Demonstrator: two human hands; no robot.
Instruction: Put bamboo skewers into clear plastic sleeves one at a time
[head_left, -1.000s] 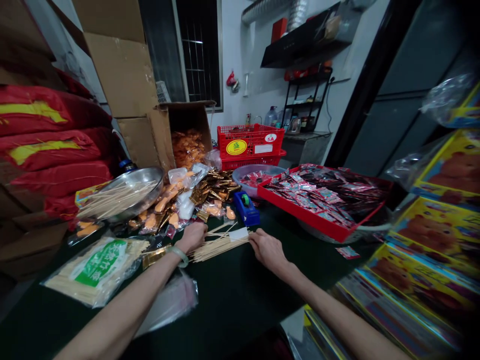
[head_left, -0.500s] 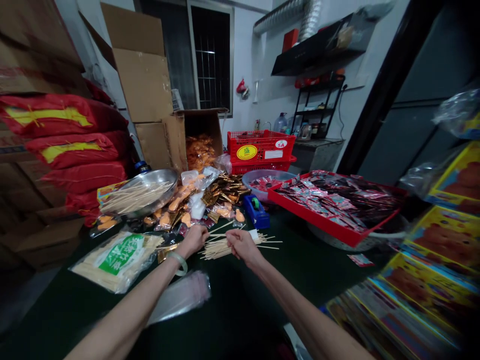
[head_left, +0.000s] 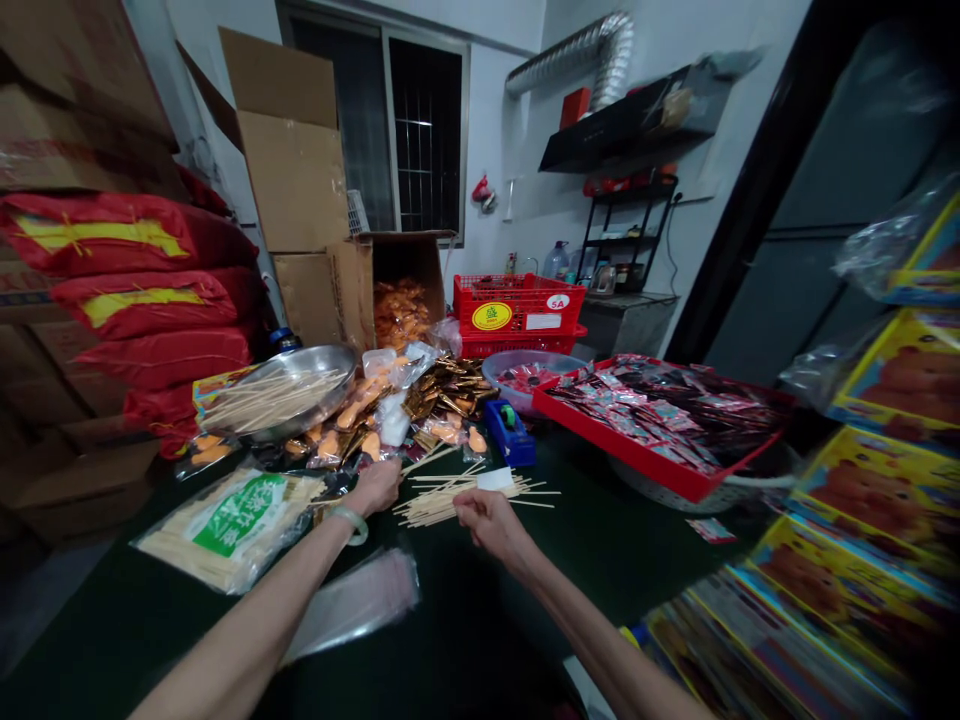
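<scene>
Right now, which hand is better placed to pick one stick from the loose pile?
Probably the right hand: it hovers at the near edge of the loose sticks. The left hand sits beside their left ends.

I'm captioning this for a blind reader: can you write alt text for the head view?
Two bare hands work at a loose pile of bamboo skewers on a dark green table: the left hand at its left end, the right hand at its near edge. Snack packets, a metal bowl and a red tray lie behind.
</scene>
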